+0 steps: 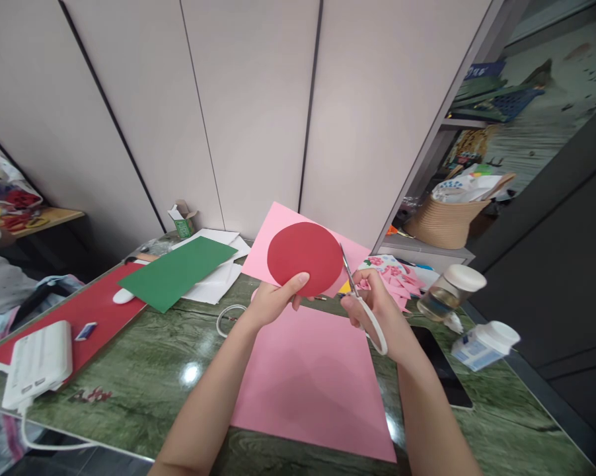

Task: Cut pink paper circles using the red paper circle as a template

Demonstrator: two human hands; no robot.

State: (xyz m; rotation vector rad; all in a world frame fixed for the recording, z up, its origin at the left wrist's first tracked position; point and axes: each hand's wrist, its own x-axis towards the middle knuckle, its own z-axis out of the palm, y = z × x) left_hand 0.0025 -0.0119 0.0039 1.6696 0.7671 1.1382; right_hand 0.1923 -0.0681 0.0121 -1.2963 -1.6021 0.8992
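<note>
My left hand (pixel 283 297) is closed on a red paper circle (pixel 305 254) and the pink sheet (pixel 258 254) behind it, its thumb pressing on the circle's lower edge. Both papers are held up above the table. In my right hand (pixel 377 301) is a pair of scissors (pixel 372 324) with white handles. The blades point up and away, close by the circle's right edge and over the pink sheet. Whether they touch the paper I cannot tell. Below my hands a larger pink sheet (pixel 312 383) lies flat on the table.
Green card (pixel 179 271), white papers and red card (pixel 100 317) lie left, with a white power bank (pixel 39 363) and its cable. Pink scraps (pixel 392 281), a dark tablet (pixel 441 370), a lidded jar (pixel 449 294) and a white bottle (pixel 485 344) stand or lie right.
</note>
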